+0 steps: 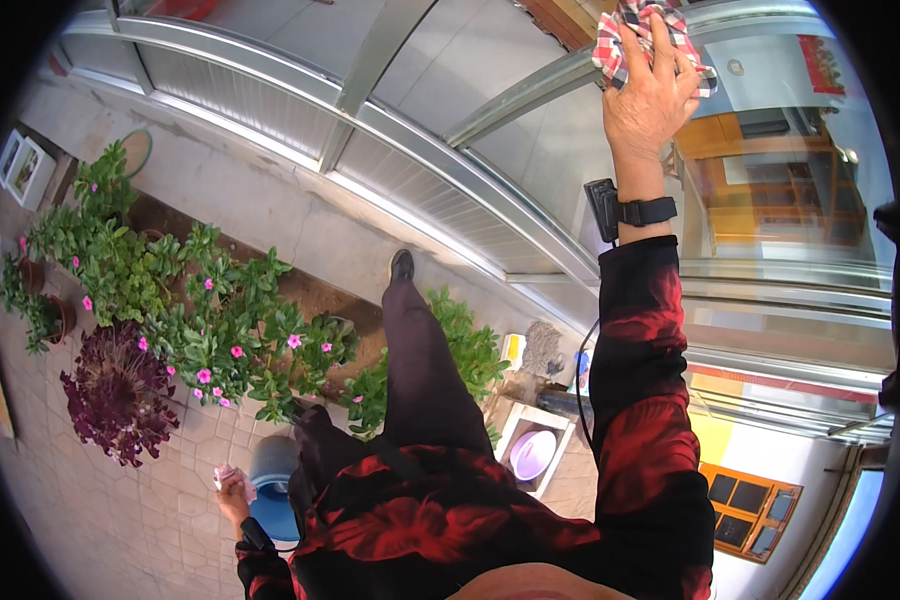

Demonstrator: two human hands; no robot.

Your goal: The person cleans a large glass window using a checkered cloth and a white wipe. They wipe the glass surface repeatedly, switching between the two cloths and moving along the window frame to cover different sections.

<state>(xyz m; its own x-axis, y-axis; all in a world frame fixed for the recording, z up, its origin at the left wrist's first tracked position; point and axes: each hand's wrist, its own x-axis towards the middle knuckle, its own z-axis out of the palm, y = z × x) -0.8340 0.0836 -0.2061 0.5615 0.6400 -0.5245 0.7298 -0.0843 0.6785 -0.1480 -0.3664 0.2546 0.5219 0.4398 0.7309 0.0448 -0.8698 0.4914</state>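
My right hand is stretched up to the top right, fingers spread over a bunched red, black and white checked cloth. That cloth lies against the glazed metal-framed wall, by a metal frame bar; exact contact is hard to judge. Low on the left, my left hand holds a crumpled pale pink cloth. Beside it is a blue bucket, partly covered by my body. A black strap device sits on my right wrist, its cable running down the sleeve.
Flowering potted plants surround my legs, with a purple-leaved plant to the left. My shoe rests at the concrete ledge beneath the glazing. A purple basin sits in a white frame. Paving spreads at lower left.
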